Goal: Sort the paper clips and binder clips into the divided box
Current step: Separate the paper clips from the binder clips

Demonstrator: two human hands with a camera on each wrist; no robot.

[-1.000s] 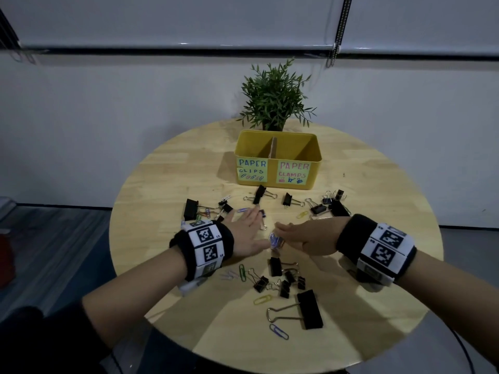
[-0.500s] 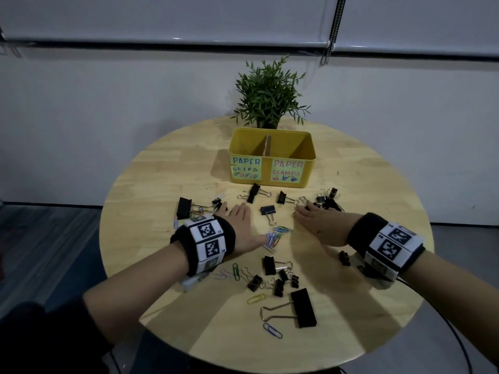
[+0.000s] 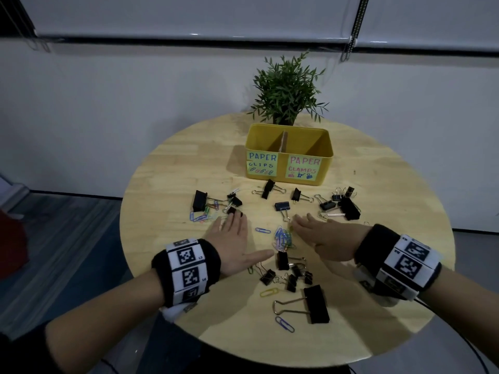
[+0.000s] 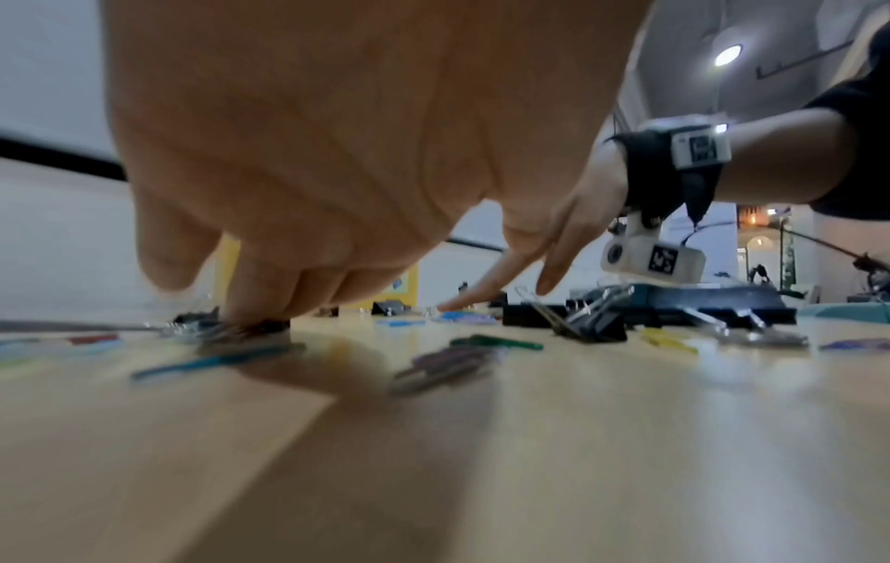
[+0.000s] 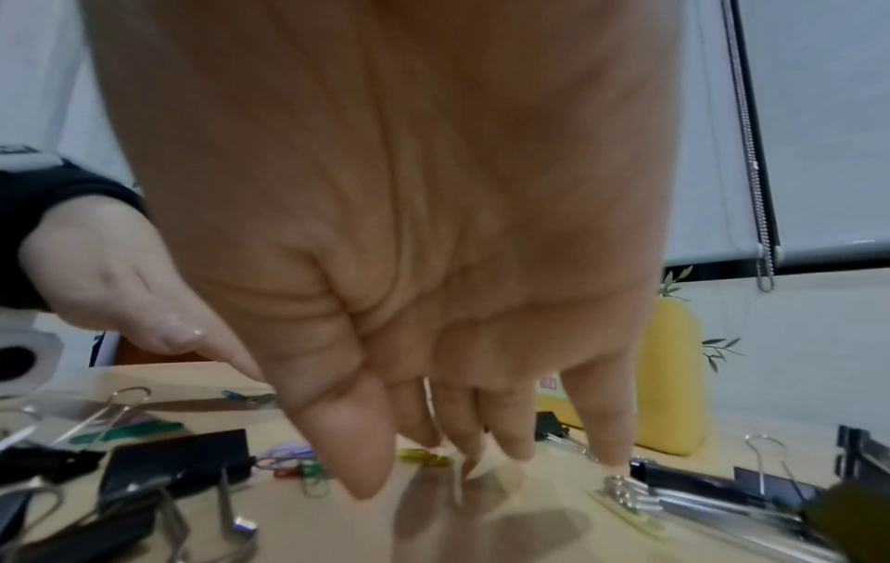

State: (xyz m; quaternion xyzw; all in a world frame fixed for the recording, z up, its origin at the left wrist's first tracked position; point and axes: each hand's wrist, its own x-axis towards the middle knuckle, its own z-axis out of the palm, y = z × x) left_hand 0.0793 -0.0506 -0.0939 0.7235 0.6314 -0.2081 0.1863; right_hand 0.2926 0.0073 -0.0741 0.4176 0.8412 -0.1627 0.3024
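The yellow divided box (image 3: 289, 155) stands at the back of the round table, labelled PAPER CLIPS on its left half and PAPER CLAMPS on its right half. Black binder clips and coloured paper clips lie scattered in front of it. A heap of coloured paper clips (image 3: 282, 238) lies between my hands. My left hand (image 3: 243, 236) lies flat with straight fingers, its fingertips (image 4: 255, 304) touching a small binder clip (image 3: 232, 210). My right hand (image 3: 307, 230) is flat too, fingers straight and pointing left just past the heap. Its fingertips (image 5: 515, 445) rest by a yellow paper clip (image 5: 423, 455). Neither hand holds anything.
A potted plant (image 3: 286, 90) stands behind the box. A large binder clip (image 3: 316, 303) and a blue paper clip (image 3: 285, 323) lie near the table's front edge. More binder clips cluster at the right (image 3: 348, 207) and the left (image 3: 199, 201).
The right hand pinched a bundle of paper clips a second ago and has let it go. The clips now lie in a heap between the hands. The left hand stays flat.
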